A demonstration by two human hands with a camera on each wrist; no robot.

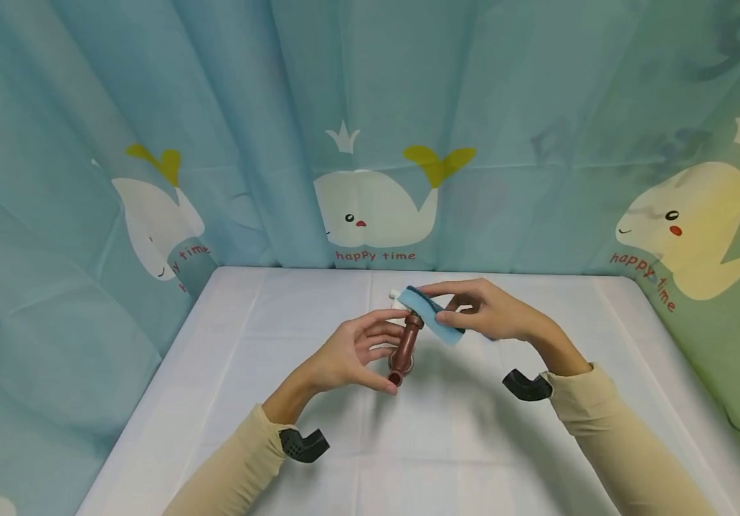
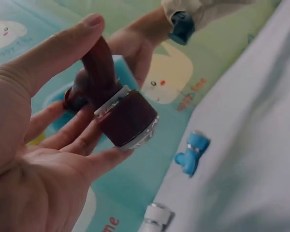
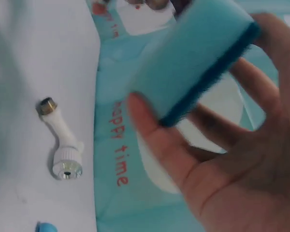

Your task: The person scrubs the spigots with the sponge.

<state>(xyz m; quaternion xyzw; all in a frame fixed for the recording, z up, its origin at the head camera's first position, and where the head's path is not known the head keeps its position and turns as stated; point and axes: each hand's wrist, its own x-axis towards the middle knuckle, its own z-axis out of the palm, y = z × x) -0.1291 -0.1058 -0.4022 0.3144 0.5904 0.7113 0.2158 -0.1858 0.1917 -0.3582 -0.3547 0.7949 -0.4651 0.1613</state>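
My left hand (image 1: 350, 355) holds a brownish-red faucet (image 1: 406, 347) above the table, the thumb at one end and fingers along the other side. In the left wrist view the faucet (image 2: 128, 118) shows a thick round end with a shiny rim. My right hand (image 1: 495, 312) pinches a sponge (image 1: 431, 315), light blue with a dark blue layer, between thumb and fingers. The sponge is close by the faucet's upper end; whether they touch I cannot tell. In the right wrist view the sponge (image 3: 195, 60) is slightly blurred.
A white faucet (image 3: 64, 140) with a brass-coloured threaded end lies on the white-covered table (image 1: 473, 444). A blue faucet (image 2: 192, 153) lies near it, hidden in the head view. A whale-print curtain (image 1: 254, 143) borders the table's back and sides.
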